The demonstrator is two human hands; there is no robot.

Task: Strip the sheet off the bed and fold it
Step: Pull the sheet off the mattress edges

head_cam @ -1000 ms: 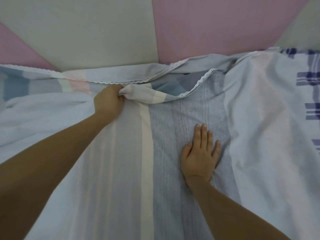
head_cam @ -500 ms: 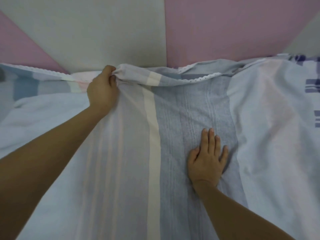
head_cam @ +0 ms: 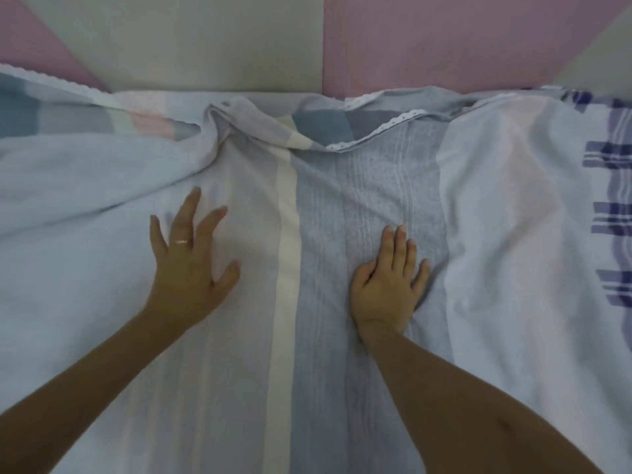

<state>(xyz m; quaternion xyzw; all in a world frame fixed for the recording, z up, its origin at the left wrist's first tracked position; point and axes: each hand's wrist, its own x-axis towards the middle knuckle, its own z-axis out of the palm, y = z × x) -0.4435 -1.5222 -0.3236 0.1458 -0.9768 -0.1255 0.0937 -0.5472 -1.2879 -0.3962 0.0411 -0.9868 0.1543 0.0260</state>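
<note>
The striped sheet (head_cam: 287,336), pale blue, grey and cream with a lace-trimmed edge, lies spread over the bed in front of me. Its far edge sits bunched in a loose fold (head_cam: 239,121) by the wall. My left hand (head_cam: 188,265) is open above the sheet with its fingers spread and holds nothing. My right hand (head_cam: 390,285) presses flat on the grey-blue stripe, fingers straight and together.
A padded wall of pink (head_cam: 461,39) and grey-green (head_cam: 191,39) panels runs along the far side of the bed. A blue plaid cloth (head_cam: 608,217) shows at the right edge. A blue and pink checked layer (head_cam: 85,118) lies under the sheet's far edge.
My left hand let go of the sheet's far edge and drew back toward me, opening its fingers. The released edge dropped into a bunched fold by the wall. My right hand stayed flat.
</note>
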